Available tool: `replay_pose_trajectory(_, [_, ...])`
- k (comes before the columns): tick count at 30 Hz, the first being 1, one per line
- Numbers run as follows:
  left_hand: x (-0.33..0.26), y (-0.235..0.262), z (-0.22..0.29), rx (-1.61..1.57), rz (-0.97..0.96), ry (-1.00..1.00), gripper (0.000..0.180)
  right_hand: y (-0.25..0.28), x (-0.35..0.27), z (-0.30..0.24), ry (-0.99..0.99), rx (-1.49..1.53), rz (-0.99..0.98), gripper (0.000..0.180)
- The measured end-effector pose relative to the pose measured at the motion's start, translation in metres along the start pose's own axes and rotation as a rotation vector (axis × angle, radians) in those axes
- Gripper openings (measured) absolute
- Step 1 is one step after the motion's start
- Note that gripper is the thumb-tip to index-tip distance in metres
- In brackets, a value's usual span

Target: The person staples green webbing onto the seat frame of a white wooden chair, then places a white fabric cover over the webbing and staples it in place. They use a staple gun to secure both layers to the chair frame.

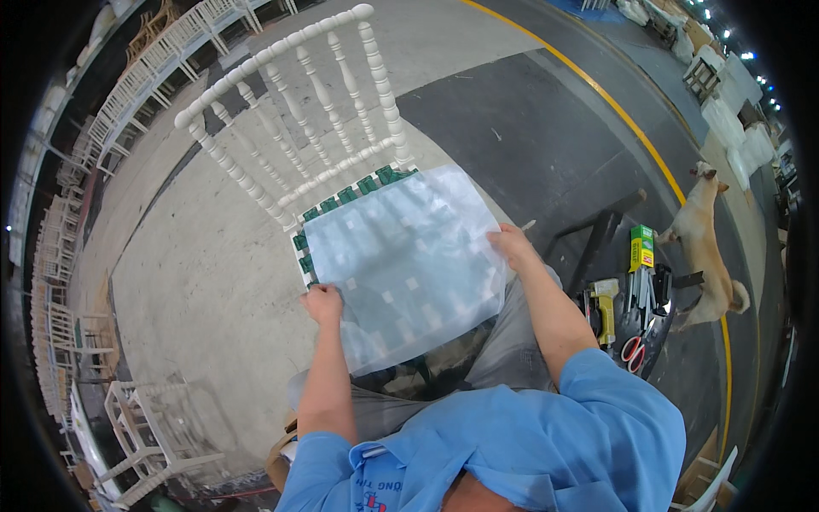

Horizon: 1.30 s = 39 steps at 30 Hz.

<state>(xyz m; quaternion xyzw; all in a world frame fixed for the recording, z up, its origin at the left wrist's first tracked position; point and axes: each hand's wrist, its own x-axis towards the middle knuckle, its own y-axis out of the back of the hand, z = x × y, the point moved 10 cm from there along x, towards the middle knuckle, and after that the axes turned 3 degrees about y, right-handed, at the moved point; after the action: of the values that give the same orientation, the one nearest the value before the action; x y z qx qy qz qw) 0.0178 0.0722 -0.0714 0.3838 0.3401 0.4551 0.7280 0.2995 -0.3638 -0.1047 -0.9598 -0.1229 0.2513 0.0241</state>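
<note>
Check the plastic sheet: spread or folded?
Spread. The plastic sheet lies flat over the chair seat, left hand and right hand at opposite edges.

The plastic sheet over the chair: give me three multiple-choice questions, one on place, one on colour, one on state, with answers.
1. Where does the clear plastic sheet lie?
A. Over the seat of the white chair
B. On the floor beside the dog
C. Rolled up on the tool stand

2. What colour is the seat webbing showing past the sheet's far edge?
A. Red
B. Green
C. Yellow

3. How do the hands meet the sheet?
A. Both hang clear of it
B. Only the right touches it
C. The left hand and right hand each grip an edge

Answers: 1 A, the sheet covers the seat; 2 B, green strips show by the backrest; 3 C, each hand pinches one side.
</note>
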Motion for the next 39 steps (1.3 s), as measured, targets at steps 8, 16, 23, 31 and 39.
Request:
replay_pose_trajectory(8, [0.007,0.035,-0.036,-0.189,0.134,-0.028,0.023,-0.012,0.014,-0.014,0.156,-0.367,-0.007,0.017])
replay_pose_trajectory(16, [0.017,0.017,0.013,-0.078,0.112,-0.075,0.038,-0.001,0.016,-0.008,0.123,-0.485,0.131,0.022])
replay_pose_trajectory(23, [0.059,0.008,0.059,0.070,0.132,0.064,0.038,0.004,0.015,0.000,0.069,-0.417,0.135,0.022])
replay_pose_trajectory(31, [0.114,-0.001,0.036,-0.282,0.172,-0.032,0.032,-0.008,0.027,-0.010,0.189,-0.430,0.102,0.021])
replay_pose_trajectory(39, [0.137,0.011,-0.006,-0.558,0.108,0.085,0.026,-0.032,0.042,-0.014,0.295,-0.571,0.078,0.021])
